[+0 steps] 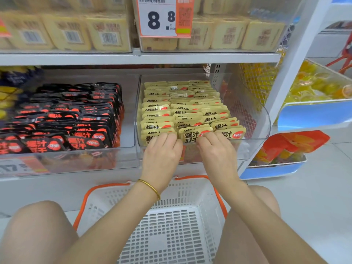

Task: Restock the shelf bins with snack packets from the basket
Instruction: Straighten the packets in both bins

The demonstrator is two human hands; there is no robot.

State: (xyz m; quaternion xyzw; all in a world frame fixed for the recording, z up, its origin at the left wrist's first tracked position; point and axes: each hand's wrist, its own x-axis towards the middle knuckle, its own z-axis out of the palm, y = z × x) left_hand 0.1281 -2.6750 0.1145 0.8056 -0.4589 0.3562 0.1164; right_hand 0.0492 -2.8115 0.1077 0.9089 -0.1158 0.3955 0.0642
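To the left, the clear bin (131, 119) of black snack packets (76, 119) sits packed in leaning rows, right beside the one you are working in; a stray elbow there could tip its front row forward over the low lip.

Your left hand (162, 151) rests on the near-left row of yellow snack packets (182, 107), fingers curled over the top edges of the front packs, so its grip is closed on them. Press too hard and you fold the soft packs or push the whole row back out of line.

Your right hand (217, 151) does the same on the near-middle row, fingers hooked over the front packets. The right bin (266, 119) looks full to its near wall, so the front packs stand close to the rim; let go abruptly and they may flop over the edge and drop towards the basket (190, 189) below.

That basket sits on the floor between your knees, and its mesh bottom shows no packets left. Judging by that, the restock is nearly done, and the risk now is disturbing tidy rows.
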